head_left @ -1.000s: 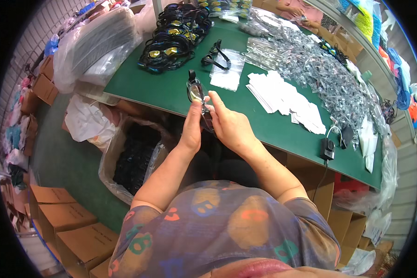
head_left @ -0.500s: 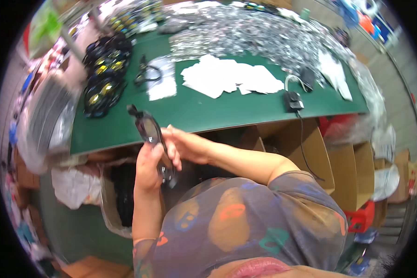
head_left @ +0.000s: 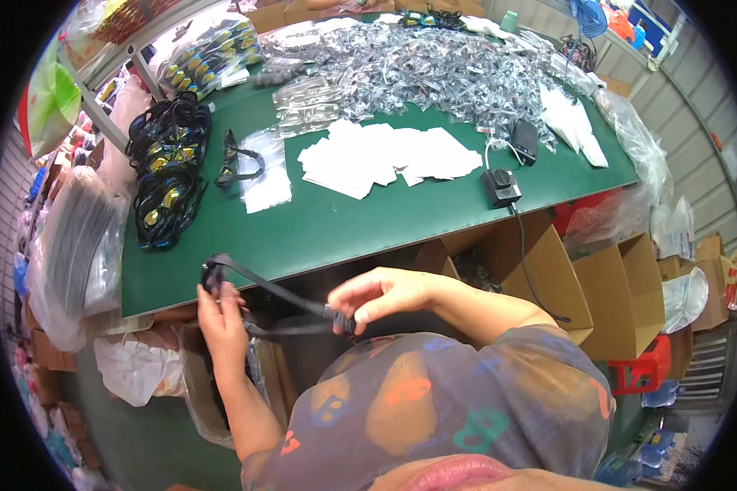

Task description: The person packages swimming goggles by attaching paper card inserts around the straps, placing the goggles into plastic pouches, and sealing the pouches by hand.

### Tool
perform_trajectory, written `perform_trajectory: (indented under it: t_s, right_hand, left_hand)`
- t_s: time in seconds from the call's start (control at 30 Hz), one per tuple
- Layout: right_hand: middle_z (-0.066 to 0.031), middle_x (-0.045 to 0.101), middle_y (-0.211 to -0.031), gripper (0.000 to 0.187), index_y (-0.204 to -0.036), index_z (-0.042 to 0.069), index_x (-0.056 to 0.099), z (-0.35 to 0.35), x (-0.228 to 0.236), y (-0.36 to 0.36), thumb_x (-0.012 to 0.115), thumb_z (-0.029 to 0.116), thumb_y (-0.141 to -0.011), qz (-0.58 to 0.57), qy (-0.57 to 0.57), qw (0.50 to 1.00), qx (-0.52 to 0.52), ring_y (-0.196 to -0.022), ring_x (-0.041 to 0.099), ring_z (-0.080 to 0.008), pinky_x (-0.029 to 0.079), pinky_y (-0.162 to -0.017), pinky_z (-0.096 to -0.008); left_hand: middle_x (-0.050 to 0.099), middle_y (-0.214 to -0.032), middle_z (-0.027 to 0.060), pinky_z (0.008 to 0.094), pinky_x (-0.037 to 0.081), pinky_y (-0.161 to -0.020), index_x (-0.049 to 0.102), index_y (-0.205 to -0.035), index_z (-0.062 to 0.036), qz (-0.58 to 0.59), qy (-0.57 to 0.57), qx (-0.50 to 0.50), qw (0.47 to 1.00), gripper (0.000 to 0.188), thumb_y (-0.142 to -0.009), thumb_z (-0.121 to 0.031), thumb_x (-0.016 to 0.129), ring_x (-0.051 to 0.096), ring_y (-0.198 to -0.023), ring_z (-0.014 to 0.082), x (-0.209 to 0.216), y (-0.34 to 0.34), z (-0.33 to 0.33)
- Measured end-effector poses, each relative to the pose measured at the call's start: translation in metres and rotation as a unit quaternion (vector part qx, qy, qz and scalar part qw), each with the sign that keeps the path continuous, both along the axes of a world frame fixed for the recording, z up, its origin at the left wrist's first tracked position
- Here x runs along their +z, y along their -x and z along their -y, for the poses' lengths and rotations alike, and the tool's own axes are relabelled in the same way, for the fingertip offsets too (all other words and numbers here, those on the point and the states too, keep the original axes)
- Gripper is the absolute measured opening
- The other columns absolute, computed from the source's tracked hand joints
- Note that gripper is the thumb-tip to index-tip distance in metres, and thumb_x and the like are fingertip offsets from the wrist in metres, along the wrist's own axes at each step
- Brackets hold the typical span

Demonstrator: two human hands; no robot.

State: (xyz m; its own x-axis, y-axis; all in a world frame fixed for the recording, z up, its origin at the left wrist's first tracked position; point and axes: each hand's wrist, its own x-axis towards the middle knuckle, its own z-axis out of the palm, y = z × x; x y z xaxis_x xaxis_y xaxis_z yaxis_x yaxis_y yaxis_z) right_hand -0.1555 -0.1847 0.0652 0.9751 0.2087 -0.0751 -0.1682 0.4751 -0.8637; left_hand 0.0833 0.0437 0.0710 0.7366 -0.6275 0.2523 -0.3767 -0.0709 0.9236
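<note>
A pair of black goggles is held in front of me, just off the table's near edge. My left hand grips the lens end, with the fingers wrapped behind it. My right hand pinches the far end of the black strap near a dark buckle, so the strap stretches in a loop between both hands. On the table beyond lie another pair of black goggles and a clear plastic bag. A heap of goggles with yellow lenses lies at the table's left.
White paper slips are spread on the green table. Behind them is a large heap of clear packaged pieces. A small black device with a cable sits near the right edge. Cardboard boxes stand below on the right.
My hands have moved apart, the right one going right with the strap end. The goggles, close between both hands before, now have their strap drawn out. The view has shifted slightly.
</note>
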Motion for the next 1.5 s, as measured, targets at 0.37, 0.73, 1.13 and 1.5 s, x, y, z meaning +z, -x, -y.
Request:
perform_trajectory:
  t_s: [0.37,0.73,1.13,1.5]
  right_hand:
    - [-0.0036,0.074,-0.092,0.030,-0.121,0.002,0.072,0.277,0.019,-0.066,0.065,0.022,-0.099,-0.015,0.469,0.754,-0.460,-0.081,0.068,-0.0110,0.055,-0.075,-0.0283]
    - [-0.0107,0.073,-0.111,0.027,-0.107,0.015,0.077,0.331,-0.020,-0.186,0.056,0.025,-0.094,0.028,0.766,0.538,-0.352,-0.103,0.069,-0.0336,0.055,-0.088,-0.0466]
    - [-0.0097,0.071,-0.100,0.024,-0.102,0.016,0.077,0.278,-0.006,-0.235,0.065,0.032,-0.090,0.124,0.765,0.582,-0.246,-0.095,0.069,-0.0326,0.056,-0.083,-0.0456]
    - [-0.0090,0.073,-0.114,0.026,-0.108,0.015,0.076,0.308,-0.044,-0.268,0.058,0.027,-0.093,0.093,0.872,0.446,-0.179,-0.109,0.070,-0.0310,0.055,-0.088,-0.0485]
  left_hand:
    - [0.060,-0.092,0.0049,0.0298,0.055,-0.064,0.053,-0.117,-0.0053,-0.322,0.003,-0.149,0.935,0.015,-0.106,-0.015,0.052,0.061,-0.078,0.0130,-0.037,0.063,0.017]
    - [0.061,-0.095,0.0056,0.0315,0.057,-0.066,0.051,-0.132,-0.0039,-0.355,0.039,-0.118,0.927,0.028,-0.107,-0.016,0.052,0.062,-0.080,0.0138,-0.035,0.058,0.033]
    - [0.061,-0.095,0.0056,0.0314,0.056,-0.069,0.052,-0.130,-0.0023,-0.363,0.050,-0.118,0.923,0.026,-0.106,-0.014,0.052,0.062,-0.081,0.0141,-0.031,0.054,0.038]
    - [0.059,-0.093,0.0055,0.0331,0.056,-0.070,0.050,-0.136,-0.0031,-0.381,0.024,-0.126,0.916,0.032,-0.106,-0.014,0.052,0.061,-0.081,0.0155,-0.029,0.063,0.037]
